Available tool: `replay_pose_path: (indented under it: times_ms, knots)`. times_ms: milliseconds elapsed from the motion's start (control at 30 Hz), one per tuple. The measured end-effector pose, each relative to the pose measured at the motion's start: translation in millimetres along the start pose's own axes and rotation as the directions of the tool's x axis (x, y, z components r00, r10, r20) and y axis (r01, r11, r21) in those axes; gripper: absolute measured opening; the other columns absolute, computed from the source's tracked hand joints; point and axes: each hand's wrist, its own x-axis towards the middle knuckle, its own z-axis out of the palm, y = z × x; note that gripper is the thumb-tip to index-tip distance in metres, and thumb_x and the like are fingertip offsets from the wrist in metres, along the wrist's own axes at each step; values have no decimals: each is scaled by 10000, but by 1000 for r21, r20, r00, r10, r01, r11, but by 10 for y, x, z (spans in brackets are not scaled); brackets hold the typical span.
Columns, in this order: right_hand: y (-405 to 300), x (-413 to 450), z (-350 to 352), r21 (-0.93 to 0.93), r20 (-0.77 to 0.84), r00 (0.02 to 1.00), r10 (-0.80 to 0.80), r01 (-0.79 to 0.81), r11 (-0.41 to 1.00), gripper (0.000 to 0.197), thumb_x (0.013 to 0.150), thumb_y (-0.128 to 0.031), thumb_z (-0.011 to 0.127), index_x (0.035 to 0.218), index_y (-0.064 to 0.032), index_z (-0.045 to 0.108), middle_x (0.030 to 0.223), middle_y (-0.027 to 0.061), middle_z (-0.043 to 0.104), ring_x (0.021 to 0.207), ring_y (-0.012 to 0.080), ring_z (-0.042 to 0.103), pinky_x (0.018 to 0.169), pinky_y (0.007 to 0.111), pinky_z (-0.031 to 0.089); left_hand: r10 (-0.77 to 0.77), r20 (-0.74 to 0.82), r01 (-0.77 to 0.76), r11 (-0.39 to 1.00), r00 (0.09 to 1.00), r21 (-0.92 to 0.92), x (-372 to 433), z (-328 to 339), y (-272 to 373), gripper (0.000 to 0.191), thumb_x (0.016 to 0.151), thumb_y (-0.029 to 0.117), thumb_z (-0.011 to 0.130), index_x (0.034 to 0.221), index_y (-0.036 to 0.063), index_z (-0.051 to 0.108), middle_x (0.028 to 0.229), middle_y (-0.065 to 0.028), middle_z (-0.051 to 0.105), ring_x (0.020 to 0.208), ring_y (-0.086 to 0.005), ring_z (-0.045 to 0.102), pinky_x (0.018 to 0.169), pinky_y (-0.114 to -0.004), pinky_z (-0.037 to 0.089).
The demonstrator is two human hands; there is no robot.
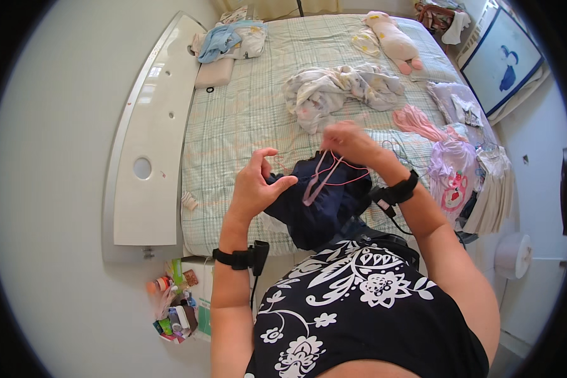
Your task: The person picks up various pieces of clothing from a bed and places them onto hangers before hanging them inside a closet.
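A dark navy garment (pixel 319 208) lies bunched at the near edge of the bed, against my lap. Over it rests a thin pink clothes hanger (pixel 354 180), its hook pointing towards my left hand. My right hand (pixel 352 141), blurred at the fingertips, grips a pale pink strap (pixel 315 186) that hangs in a loop over the garment and hanger. What the strap joins to is hidden by my fingers. To the left, my left hand (pixel 262 182) has its thumb and fingers apart, beside the garment, and nothing shows in its grasp.
A crumpled pale blanket (pixel 335 92) lies beyond my hands on the checked bed (pixel 238 123). At the right are a lilac top (pixel 453 175), a cream pleated garment (pixel 491 189) and a pink cloth (pixel 416 123). The white headboard (pixel 146 123) bounds the left; a plush toy (pixel 393 42) lies far off.
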Motion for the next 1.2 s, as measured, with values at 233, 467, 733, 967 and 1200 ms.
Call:
replay_pose_path:
  times_ms: [233, 467, 733, 967, 1200]
  knots:
    - [108, -104, 198, 977, -143, 913, 381, 192, -94, 188, 980, -226, 553, 845, -98, 577, 716, -47, 484, 689, 104, 506, 790, 335, 470, 46, 94, -70, 958, 995, 277, -135, -151, -151, 176, 686, 67, 777, 745, 23, 618, 730, -46, 488, 604, -160, 459, 568, -299, 413]
    - [-334, 163, 609, 878, 63, 947, 314, 97, -469, 206, 995, -294, 499, 897, -120, 551, 696, -30, 452, 688, 120, 504, 882, 406, 477, 72, 135, -74, 997, 988, 7, -284, -245, 41, 140, 736, -26, 743, 753, 5, 608, 732, -6, 483, 599, -82, 441, 536, -237, 363]
    - [-301, -119, 614, 926, 375, 913, 160, -362, -104, 194, 996, -240, 517, 847, -119, 491, 713, -41, 433, 657, 78, 454, 761, 307, 483, 66, -27, -67, 995, 997, -72, -437, -332, 35, 140, 749, -33, 743, 774, 9, 612, 765, 7, 510, 617, -59, 442, 554, -207, 358]
    - [-286, -126, 804, 934, 197, 980, 32, -178, -310, 141, 1017, -234, 468, 940, -118, 491, 729, -28, 407, 690, 103, 458, 804, 326, 487, -40, -65, 25, 976, 997, -217, -402, -184, -65, 134, 747, -22, 750, 766, 19, 624, 748, 11, 529, 624, -58, 459, 561, -208, 374]
    - [135, -356, 395, 859, 269, 946, 181, -321, 400, 200, 970, -252, 567, 879, -75, 597, 690, -69, 483, 639, 37, 431, 591, 201, 368, -374, 126, 394, 887, 919, -240, -304, -116, -173, 235, 718, 92, 812, 863, 24, 640, 659, 24, 484, 612, -61, 430, 550, -224, 367]
